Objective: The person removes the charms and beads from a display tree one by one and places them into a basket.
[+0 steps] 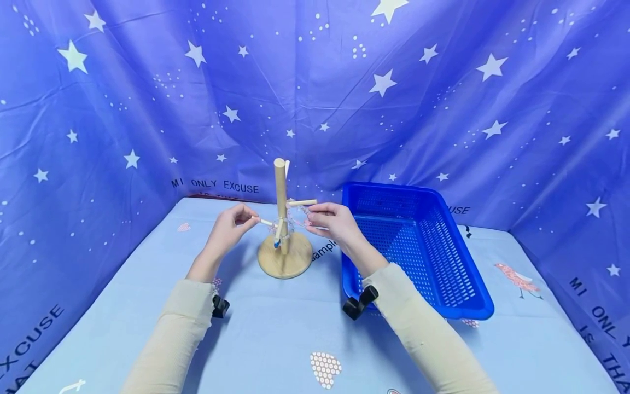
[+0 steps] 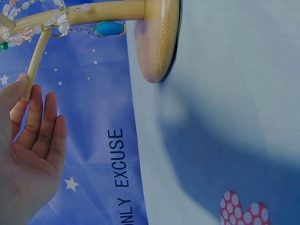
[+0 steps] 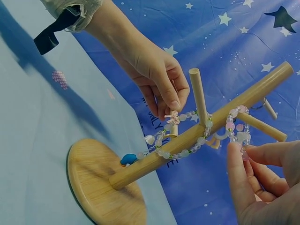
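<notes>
A wooden stand [image 1: 280,183] with a round base [image 1: 275,266] and several short pegs stands upright in the middle of the table. My left hand [image 1: 227,229] pinches the tip of the left peg [image 2: 38,56] between thumb and forefinger, its other fingers loosely extended. Around the post and pegs hangs one beaded bracelet [image 3: 185,153] with a bow charm. A blue charm [image 2: 110,29] dangles lower by the post. On the right, my right hand [image 1: 339,223] pinches a pink and clear beaded bracelet [image 3: 231,125], which loops over the right peg [image 3: 265,127].
A blue perforated plastic basket [image 1: 394,187] stands close to the right of the stand, partly under my right forearm. A pale blue printed cloth [image 1: 275,339] covers the table. Behind hangs a blue star-patterned curtain [image 1: 315,87]. Black straps [image 1: 361,302] stick out at both wrists.
</notes>
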Tool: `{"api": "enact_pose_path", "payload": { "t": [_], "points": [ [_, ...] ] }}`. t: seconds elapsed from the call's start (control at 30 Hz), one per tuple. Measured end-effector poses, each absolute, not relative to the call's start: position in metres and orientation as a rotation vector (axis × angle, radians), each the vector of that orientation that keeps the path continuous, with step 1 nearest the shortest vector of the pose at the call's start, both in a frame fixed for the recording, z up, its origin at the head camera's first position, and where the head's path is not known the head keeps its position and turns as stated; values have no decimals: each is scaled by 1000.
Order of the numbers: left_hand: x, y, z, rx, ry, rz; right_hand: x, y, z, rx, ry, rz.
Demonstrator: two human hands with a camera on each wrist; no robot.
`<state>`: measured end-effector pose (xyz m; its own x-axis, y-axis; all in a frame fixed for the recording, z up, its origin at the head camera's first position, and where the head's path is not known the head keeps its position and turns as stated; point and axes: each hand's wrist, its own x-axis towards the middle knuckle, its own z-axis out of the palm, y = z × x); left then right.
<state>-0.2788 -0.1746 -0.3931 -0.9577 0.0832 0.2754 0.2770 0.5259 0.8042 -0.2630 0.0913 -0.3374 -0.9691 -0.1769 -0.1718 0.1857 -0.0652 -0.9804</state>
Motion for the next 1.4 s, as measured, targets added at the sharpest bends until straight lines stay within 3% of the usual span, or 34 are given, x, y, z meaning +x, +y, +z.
{"api": "enact_pose_path", "payload": {
  "t": [1.4],
  "points": [
    [-278,-175,-394,-306,-2552,-1427,-262,117,-335,109,1993,-2212]
  ]
}}
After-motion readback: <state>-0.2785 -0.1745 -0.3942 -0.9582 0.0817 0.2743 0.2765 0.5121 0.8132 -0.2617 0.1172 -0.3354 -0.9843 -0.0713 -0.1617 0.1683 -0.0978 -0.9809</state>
